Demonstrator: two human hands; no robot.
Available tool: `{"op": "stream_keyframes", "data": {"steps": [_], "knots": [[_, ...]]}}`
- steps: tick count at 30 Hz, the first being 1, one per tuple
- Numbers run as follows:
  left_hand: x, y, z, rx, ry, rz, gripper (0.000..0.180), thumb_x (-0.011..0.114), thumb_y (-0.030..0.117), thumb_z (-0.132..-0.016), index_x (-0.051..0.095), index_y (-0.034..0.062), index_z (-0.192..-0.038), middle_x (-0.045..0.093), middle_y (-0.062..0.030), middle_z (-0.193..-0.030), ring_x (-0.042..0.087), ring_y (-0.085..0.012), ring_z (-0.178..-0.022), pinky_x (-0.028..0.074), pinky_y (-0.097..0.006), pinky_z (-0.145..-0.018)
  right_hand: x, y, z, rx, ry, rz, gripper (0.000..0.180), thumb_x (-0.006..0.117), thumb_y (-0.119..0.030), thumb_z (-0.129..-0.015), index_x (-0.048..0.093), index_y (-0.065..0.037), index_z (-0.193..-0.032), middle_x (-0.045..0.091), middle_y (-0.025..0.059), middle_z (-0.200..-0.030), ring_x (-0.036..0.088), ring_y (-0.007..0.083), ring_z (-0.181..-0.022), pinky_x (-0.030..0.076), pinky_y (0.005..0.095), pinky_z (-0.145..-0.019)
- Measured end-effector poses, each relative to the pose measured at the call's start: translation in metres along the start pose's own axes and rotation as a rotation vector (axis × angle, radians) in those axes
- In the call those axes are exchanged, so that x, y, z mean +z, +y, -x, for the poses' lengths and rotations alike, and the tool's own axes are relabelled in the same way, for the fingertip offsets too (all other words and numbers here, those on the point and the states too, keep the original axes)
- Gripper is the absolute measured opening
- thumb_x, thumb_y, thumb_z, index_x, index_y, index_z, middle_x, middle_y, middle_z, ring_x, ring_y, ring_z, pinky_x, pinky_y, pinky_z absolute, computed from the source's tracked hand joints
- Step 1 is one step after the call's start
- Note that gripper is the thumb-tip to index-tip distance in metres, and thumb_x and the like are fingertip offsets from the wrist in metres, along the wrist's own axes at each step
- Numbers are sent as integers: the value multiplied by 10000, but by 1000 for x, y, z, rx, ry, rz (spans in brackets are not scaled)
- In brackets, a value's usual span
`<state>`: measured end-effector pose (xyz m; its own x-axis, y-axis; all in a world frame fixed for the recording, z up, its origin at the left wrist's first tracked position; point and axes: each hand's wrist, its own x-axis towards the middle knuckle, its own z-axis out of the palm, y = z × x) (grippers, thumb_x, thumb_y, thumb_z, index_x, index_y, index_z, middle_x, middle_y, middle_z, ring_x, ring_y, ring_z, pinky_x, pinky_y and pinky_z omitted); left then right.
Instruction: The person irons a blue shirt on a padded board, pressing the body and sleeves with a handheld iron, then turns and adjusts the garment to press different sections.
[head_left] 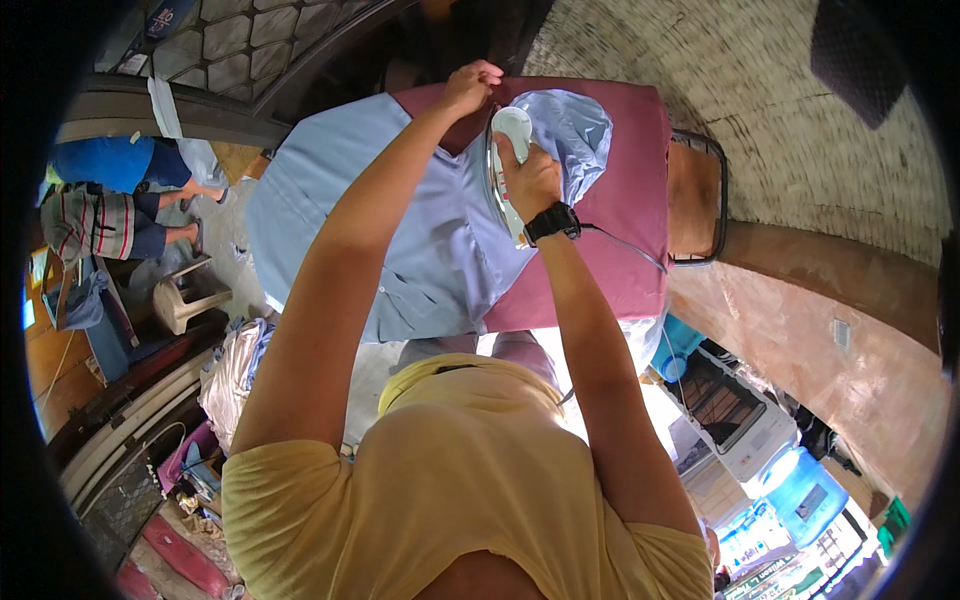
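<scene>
A light blue shirt (350, 230) lies spread over an ironing board with a maroon cover (640, 190). Its sleeve is bunched up on the right, past the iron. My right hand (537, 178), with a black watch on the wrist, is wrapped round the handle of a white iron (513, 123). The iron rests on the shirt, and its cord trails off to the right. At the board's far edge is my left hand (470, 90), fingers curled together; whatever they pinch, if anything, is hidden.
A woven wall (700, 60) borders the far right, and a metal-mesh frame (230, 45) the far left. Two people (110, 190) are at the left beside a wooden stool (185, 295). Piled cloth (232, 380) lies left of me; a blue water jug (805, 495) stands lower right.
</scene>
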<state>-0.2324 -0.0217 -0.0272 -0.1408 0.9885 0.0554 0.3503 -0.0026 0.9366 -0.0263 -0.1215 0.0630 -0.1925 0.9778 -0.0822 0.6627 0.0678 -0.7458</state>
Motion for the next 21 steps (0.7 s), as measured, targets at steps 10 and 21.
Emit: {"op": "stream_keyframes", "data": {"steps": [10, 21], "knots": [[38, 31, 12, 71, -154, -580, 391, 769, 407, -789, 672, 71, -962, 698, -100, -918, 646, -241, -916, 505, -356, -820, -28, 18, 80, 175, 201, -182, 497, 585, -436, -958, 666, 53, -984, 679, 239, -751, 697, 398, -726, 524, 465, -641], [37, 34, -34, -165, -11, 141, 287, 532, 21, -914, 547, 23, -1201, 692, -136, -1139, 609, -160, -1019, 467, -283, -954, -8, 19, -15, 150, 151, -155, 559, 540, -501, -967, 667, 43, -957, 657, 265, -767, 674, 413, -762, 504, 460, -671]]}}
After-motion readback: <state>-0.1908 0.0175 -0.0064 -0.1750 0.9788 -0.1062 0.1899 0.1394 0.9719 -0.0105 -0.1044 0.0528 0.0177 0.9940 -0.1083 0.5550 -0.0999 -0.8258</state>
